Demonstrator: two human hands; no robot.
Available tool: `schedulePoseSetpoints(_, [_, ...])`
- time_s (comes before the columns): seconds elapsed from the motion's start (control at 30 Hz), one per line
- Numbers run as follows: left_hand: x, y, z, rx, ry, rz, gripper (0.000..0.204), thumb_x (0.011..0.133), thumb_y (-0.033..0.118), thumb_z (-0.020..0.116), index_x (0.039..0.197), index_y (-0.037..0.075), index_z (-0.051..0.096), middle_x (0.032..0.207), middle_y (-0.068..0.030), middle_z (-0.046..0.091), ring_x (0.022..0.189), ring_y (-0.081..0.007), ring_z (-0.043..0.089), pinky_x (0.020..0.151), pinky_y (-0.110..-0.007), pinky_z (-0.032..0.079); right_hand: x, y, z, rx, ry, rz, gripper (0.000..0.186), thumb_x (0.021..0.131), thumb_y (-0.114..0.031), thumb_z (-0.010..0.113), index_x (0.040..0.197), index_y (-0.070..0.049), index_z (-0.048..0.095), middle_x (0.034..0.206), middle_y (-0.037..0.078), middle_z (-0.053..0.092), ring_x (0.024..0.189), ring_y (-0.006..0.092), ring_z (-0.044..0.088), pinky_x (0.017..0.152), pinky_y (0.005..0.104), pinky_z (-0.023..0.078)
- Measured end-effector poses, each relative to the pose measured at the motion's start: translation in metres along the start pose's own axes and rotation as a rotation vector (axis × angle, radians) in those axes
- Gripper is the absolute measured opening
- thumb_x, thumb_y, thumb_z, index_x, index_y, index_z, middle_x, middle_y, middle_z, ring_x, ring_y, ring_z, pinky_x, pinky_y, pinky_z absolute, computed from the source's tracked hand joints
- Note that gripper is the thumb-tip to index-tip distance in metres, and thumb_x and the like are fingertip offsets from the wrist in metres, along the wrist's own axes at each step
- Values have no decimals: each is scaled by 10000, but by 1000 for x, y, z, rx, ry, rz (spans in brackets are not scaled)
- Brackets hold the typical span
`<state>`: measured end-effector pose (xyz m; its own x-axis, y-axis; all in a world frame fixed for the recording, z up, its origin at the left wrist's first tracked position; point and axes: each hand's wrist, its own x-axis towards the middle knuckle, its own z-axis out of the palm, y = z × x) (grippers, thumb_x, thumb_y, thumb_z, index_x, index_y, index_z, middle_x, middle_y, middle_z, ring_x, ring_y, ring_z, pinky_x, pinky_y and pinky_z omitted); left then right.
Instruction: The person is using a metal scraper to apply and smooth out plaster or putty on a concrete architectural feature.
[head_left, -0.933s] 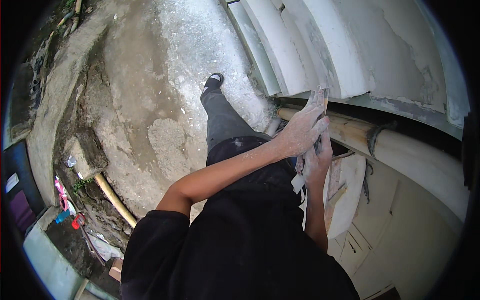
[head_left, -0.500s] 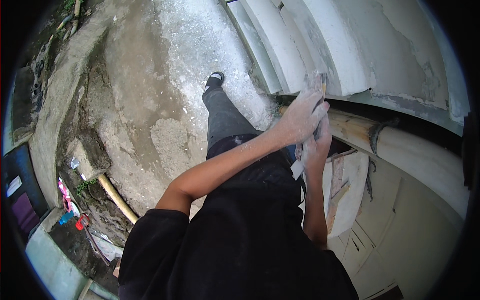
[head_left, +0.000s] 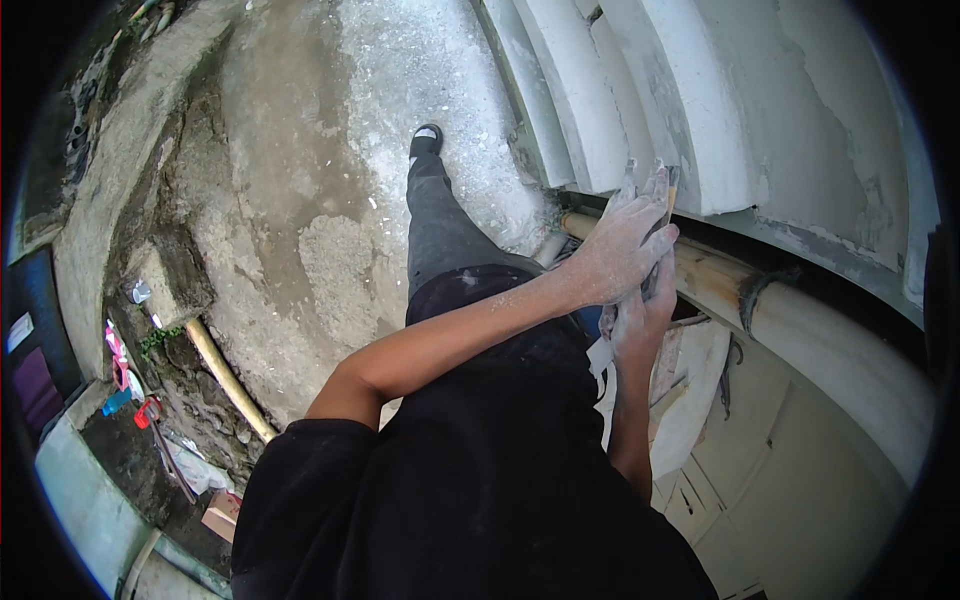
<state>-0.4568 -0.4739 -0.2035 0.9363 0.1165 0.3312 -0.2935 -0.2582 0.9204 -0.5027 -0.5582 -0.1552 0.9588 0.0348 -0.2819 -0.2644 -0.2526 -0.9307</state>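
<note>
1. Pale stepped moulding (head_left: 715,130) backs the grip: the two dusty hands meet just in front of its lower edge.
2. Between them is a narrow flat tool (head_left: 672,190) with a yellowish side. The right hand (head_left: 640,328) seems wrapped round its lower part; the left hand (head_left: 618,250) overlaps from above, fingers stretched along it. How firmly the left clamps, I cannot tell.
3. For good control, I'd keep both hands in line with the tool, pressure even, knuckles clear of the moulding's chipped edge.
4. Farther out, a bamboo-like pole (head_left: 715,275) runs below the moulding; white-dusted ground (head_left: 460,90) lies leftward.
5. Fingers hide most of the tool; its exact kind, and whether its tip touches the moulding, stay unclear.
</note>
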Motion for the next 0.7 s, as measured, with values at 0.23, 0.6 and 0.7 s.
schedulePoseSetpoints(0.23, [31, 0, -43, -238, -472, -325, 593, 996, 301, 426, 1424, -87, 295, 1544, -268, 172, 1442, -453, 35, 1175, -462, 125, 19, -2, 15, -125, 29, -104, 522, 925, -35, 498, 1413, 71, 346, 1205, 190, 581, 1024, 218, 603, 896, 304, 456])
schedulePoseSetpoints(0.6, [7, 22, -37, -373, -377, -268, 619, 972, 219, 445, 1439, -117, 216, 1529, -320, 139, 1439, -451, 79, 1180, -435, 130, -5, -39, 3, -81, -52, 19, 626, 917, -110, 521, 1476, 8, 266, 1046, 60, 578, 621, 24, 497, 511, 185, 406])
schedulePoseSetpoints(0.7, [11, 28, -39, -392, -344, -279, 640, 974, 241, 453, 1447, -104, 195, 1516, -337, 156, 1429, -440, 153, 1160, -428, 184, -7, -57, 4, -38, -58, 85, 614, 922, -95, 507, 1476, 0, 262, 938, 53, 569, 570, 34, 478, 471, 193, 392])
